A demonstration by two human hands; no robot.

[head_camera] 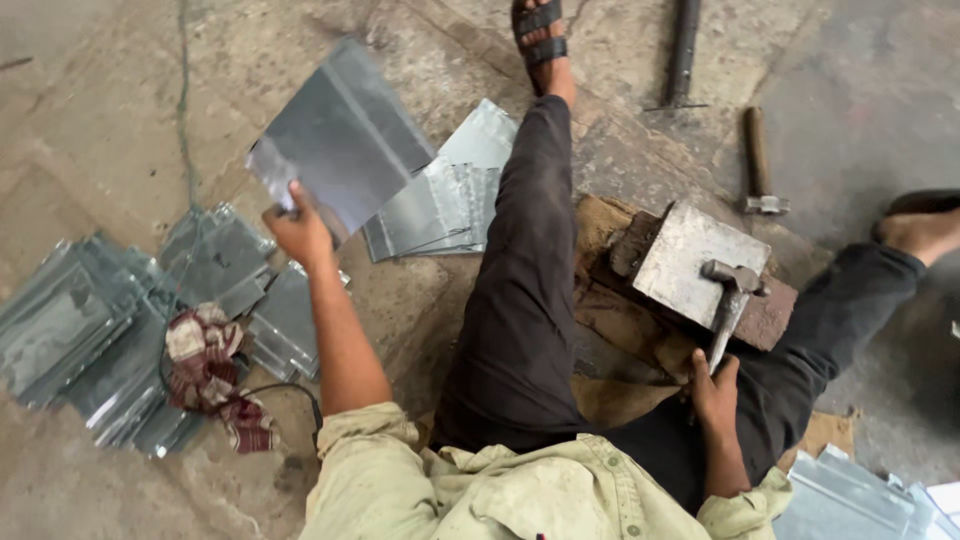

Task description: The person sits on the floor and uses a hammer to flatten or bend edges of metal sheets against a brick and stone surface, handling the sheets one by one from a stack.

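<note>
Over dusty concrete floor (90,110), left hand (297,232) pinches grey metal sheet (345,140); right hand (714,388) grips hammer (728,300).

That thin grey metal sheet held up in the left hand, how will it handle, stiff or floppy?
The thin grey metal sheet probably stays fairly stiff: the left hand pinches only one corner, yet it stands out flat with no sag. It looks light, since that grip carries it. Its smooth, shiny face and thin edges could slip or cut.
</note>
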